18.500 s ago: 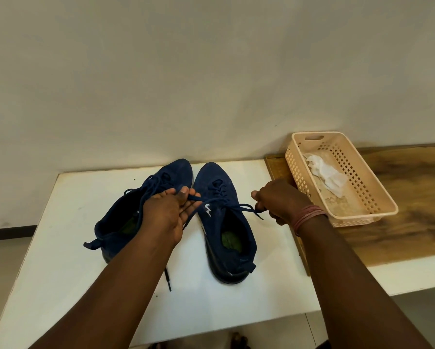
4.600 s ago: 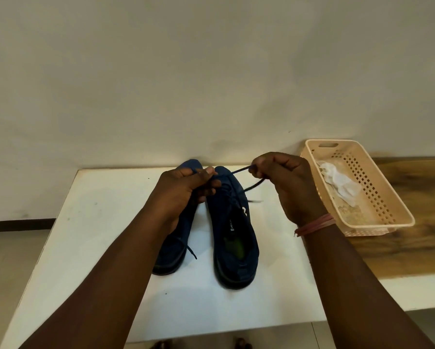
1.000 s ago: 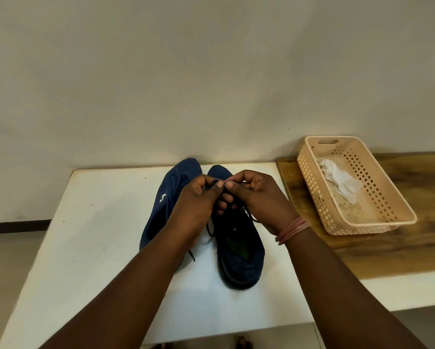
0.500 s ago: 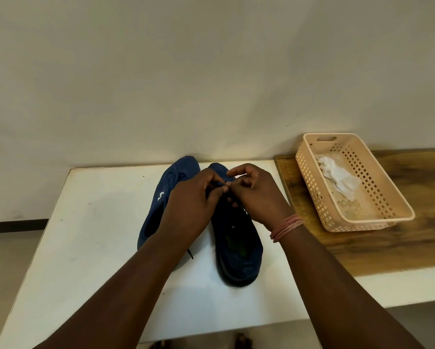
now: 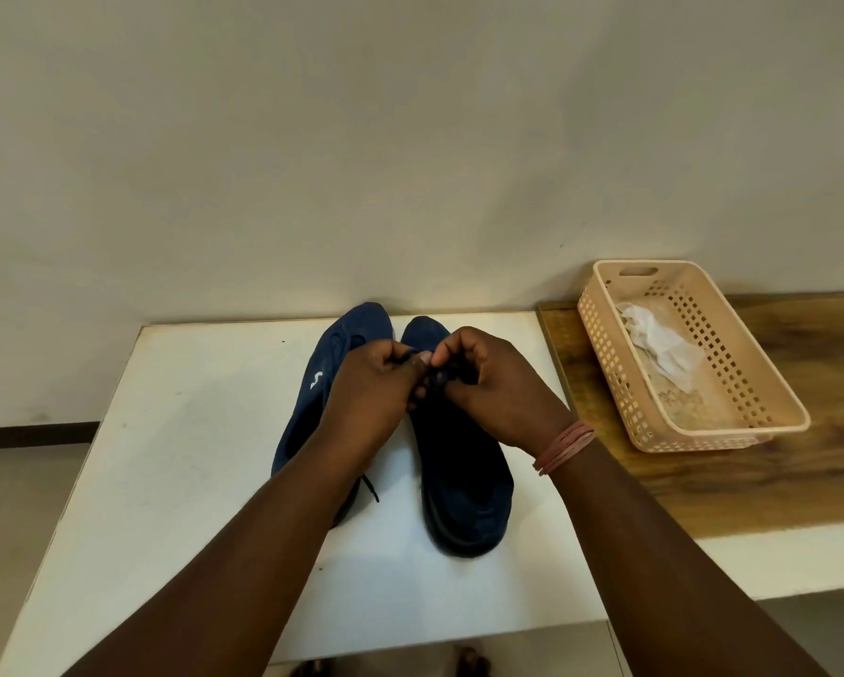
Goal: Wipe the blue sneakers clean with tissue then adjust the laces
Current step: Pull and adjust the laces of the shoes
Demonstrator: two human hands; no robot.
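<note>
Two blue sneakers stand side by side on the white table [image 5: 176, 471], toes toward the wall. The left sneaker [image 5: 327, 364] is partly hidden behind my left forearm; one lace end trails beside it. Over the lacing of the right sneaker [image 5: 464, 481], my left hand [image 5: 366, 398] and my right hand [image 5: 498, 383] meet, fingertips together, pinching the dark laces [image 5: 452, 371]. The knot itself is hidden by my fingers. Crumpled white tissue [image 5: 664, 349] lies in the peach basket [image 5: 732, 432] at the right.
The perforated basket sits on a wooden board [image 5: 752, 481] that adjoins the white table on the right. A plain wall runs right behind the sneakers. The table's front edge is near my elbows, with floor below and at the left.
Since several seconds ago, when my hands held the lace ends apart, they have come together over the right sneaker. Within the last second they stay there, fingers working the laces.
</note>
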